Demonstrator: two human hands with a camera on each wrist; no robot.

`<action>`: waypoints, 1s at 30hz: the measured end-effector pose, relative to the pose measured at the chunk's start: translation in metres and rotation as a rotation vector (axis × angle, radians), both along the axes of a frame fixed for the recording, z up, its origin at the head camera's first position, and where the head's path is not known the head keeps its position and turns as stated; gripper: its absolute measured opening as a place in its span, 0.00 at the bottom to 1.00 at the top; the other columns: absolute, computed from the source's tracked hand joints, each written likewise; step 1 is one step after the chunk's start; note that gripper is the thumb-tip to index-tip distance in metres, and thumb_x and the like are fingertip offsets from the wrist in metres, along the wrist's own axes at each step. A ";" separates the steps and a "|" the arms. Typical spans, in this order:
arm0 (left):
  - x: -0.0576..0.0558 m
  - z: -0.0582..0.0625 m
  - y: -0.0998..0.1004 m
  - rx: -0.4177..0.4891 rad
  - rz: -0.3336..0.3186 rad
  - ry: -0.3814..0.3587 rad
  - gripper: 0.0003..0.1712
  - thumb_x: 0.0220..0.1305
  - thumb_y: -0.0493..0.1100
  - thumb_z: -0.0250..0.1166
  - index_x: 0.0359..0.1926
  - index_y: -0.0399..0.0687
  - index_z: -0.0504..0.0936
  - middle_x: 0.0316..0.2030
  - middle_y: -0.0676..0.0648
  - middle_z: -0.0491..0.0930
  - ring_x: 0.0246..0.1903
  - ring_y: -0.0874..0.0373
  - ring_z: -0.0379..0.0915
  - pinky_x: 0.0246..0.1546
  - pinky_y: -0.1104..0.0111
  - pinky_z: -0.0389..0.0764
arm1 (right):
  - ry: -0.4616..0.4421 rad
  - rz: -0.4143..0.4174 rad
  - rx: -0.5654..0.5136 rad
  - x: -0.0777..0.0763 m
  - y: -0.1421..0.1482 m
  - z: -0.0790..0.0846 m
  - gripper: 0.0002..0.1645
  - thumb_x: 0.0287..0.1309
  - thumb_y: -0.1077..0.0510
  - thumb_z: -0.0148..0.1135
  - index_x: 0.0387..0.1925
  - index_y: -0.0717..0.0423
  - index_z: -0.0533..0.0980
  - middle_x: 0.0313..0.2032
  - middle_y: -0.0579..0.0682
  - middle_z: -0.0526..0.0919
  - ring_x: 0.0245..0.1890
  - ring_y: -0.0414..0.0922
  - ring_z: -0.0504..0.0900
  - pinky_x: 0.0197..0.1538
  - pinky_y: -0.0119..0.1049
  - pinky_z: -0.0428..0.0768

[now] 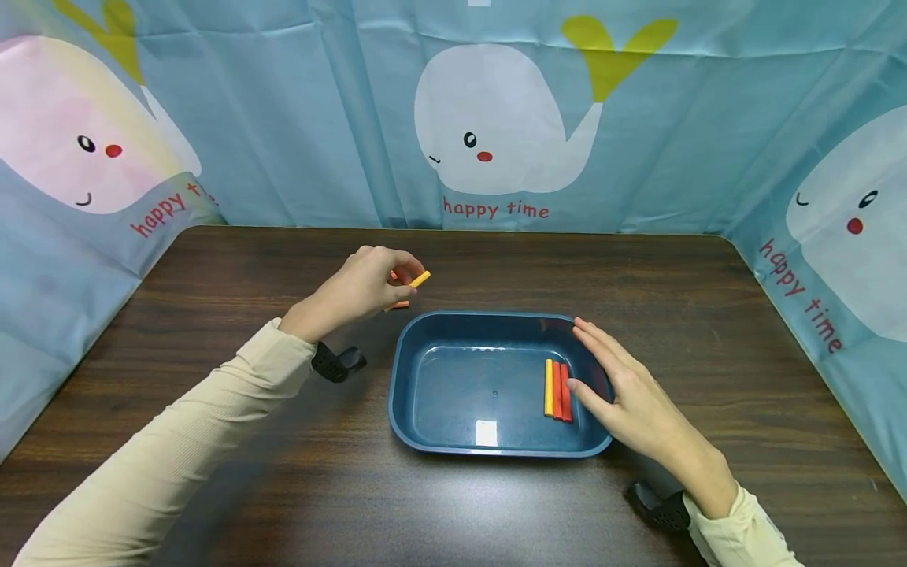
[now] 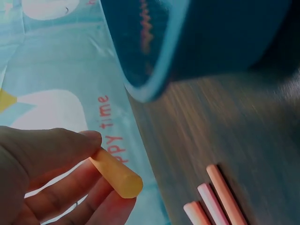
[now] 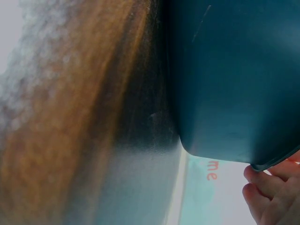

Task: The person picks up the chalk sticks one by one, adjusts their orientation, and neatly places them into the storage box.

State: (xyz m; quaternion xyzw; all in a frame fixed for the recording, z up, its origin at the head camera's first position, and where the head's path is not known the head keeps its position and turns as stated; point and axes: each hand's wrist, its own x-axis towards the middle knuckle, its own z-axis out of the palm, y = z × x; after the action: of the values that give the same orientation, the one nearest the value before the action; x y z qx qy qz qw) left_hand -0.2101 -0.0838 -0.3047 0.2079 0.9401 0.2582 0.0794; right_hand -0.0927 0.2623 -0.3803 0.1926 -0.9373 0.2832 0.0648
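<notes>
My left hand (image 1: 372,279) pinches a yellow chalk stick (image 2: 117,174) between thumb and fingers, beyond the back left corner of a blue plastic tray (image 1: 453,451). Beneath that hand, several orange and pink chalk sticks (image 2: 225,194) lie side by side on the table; in the head view the hand partly covers them. My right hand (image 1: 631,394) rests at the tray's right end, fingers fairly straight at the back corner rim and thumb reaching inside. Near the thumb, one yellow chalk stick (image 1: 549,387) and two red chalk sticks (image 1: 561,392) lie together in the tray.
The dark wood-grain table (image 1: 283,472) extends around the tray. A light blue whale-print cloth (image 1: 305,118) stands behind the table and along both sides. Black wrist-worn devices (image 1: 338,363) sit below both hands.
</notes>
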 end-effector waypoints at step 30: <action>0.038 -0.004 0.017 0.121 0.017 -0.079 0.21 0.61 0.35 0.69 0.56 0.40 0.80 0.36 0.46 0.86 0.33 0.57 0.80 0.32 0.70 0.78 | 0.034 0.004 0.012 0.004 -0.003 -0.002 0.45 0.59 0.56 0.69 0.74 0.54 0.59 0.75 0.53 0.61 0.70 0.58 0.65 0.71 0.24 0.57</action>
State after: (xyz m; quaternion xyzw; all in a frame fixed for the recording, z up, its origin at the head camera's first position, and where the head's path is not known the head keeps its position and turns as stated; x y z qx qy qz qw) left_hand -0.1722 -0.0665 -0.3083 0.1939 0.9207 0.3232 0.1013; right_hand -0.0884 0.2591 -0.3827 0.1999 -0.9373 0.2743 0.0791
